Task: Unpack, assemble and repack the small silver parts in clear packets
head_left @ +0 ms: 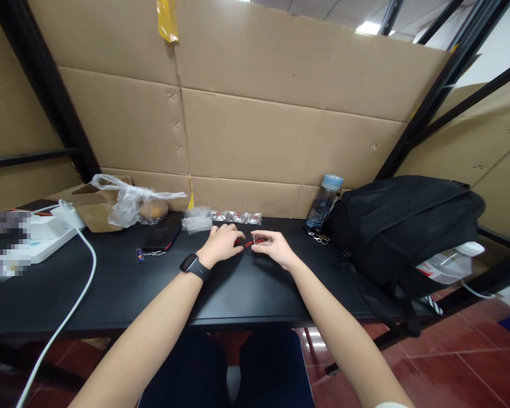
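Both my hands rest on the black table (123,289) near its far side. My left hand (221,242), with a black smartwatch (194,266) on its wrist, is curled and pinches one end of a small red item (250,242). My right hand (273,247) pinches the other end, fingers closed on it, with a small metal part showing between the two hands. Just behind the hands lies a row of small clear packets (237,217).
A black backpack (402,226) and a blue-capped water bottle (325,199) sit at the right. A black phone (161,235), a keychain (147,254), a plastic bag on a cardboard box (130,205) and a white power strip (46,233) with cable (79,300) lie left. Cardboard walls stand behind.
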A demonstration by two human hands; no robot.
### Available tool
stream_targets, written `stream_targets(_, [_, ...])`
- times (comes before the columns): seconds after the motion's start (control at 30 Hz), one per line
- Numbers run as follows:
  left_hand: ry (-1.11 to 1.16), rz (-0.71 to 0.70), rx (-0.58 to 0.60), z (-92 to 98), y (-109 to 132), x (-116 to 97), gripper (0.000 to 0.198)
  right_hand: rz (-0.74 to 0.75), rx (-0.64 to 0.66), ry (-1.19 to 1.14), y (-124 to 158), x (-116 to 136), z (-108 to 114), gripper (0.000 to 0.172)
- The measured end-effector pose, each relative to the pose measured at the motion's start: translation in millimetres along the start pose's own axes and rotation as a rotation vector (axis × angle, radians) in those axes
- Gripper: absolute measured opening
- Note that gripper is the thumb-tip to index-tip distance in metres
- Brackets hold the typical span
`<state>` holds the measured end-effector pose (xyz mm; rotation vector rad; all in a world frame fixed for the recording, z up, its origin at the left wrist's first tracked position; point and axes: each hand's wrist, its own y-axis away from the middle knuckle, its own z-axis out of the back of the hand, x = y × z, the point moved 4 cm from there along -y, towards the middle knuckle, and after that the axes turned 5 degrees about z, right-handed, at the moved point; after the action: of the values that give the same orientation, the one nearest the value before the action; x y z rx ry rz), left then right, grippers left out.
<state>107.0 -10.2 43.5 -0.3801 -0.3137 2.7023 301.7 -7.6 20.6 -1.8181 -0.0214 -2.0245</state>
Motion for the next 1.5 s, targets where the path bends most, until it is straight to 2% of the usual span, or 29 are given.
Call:
stream_targets(0.1, [-0.102,0.175,0.031,13.3,6,31,0.041,-0.015,0.006,0.030,1,0,3,0.057])
stream_targets(0.27, [-0.147,0.347,-0.021,41.3,16,87,0.028,-0.007,0.040,0.027,2,3,6,0.055])
stream_targets(0.37, [-0.134,0.422,-0.023,44.3,18,110,0.029,-0.007,0.071,0.027,2,4,6,0.056])
stream_targets(0.47, [-0.129,0.432,-0.059,40.5,17,118,0.031,-0.011,0.100,0.033,2,2,4,0.056])
stream_targets(0.6, [-0.128,0.442,-0.226,39.1,16,121,0.041,-0.013,0.124,0.030,2,1,4,0.057])
stream_targets(0.77, [-0.034,0.522,-0.384,44.5,19,135,0.032,0.004,0.119,0.072,3,5,5,0.055])
stream_targets(0.87, [0.026,0.541,-0.448,54.8,23,142,0.026,0.009,0.098,0.078,4,9,7,0.054])
stream_targets(0.97, [0.151,0.427,-0.521,69.2,25,133,0.024,0.010,0.053,0.033,4,13,12,0.064])
stream_targets(1.03, [0.310,0.277,-0.566,75.6,22,114,0.024,0.009,0.004,0.012,3,15,18,0.072])
stream_targets(1.1, [0.455,0.140,-0.580,74.5,17,86,0.023,0.016,-0.042,0.030,2,15,26,0.069])
stream_targets(1.17, [0.503,0.037,-0.512,63.0,8,53,0.020,0.053,-0.092,0.095,0,16,36,0.058])
stream_targets(1.3, [0.374,-0.161,-0.295,24.1,-5,-8,0.015,0.145,-0.214,0.242,-2,17,58,0.046])
stream_targets(1.37, [0.235,-0.190,-0.257,8.1,-7,-23,0.017,0.174,-0.244,0.295,-1,17,66,0.044])
stream_targets(1.5, [0.020,-0.201,-0.227,-7.2,-4,-32,0.024,0.199,-0.220,0.360,0,14,72,0.045])
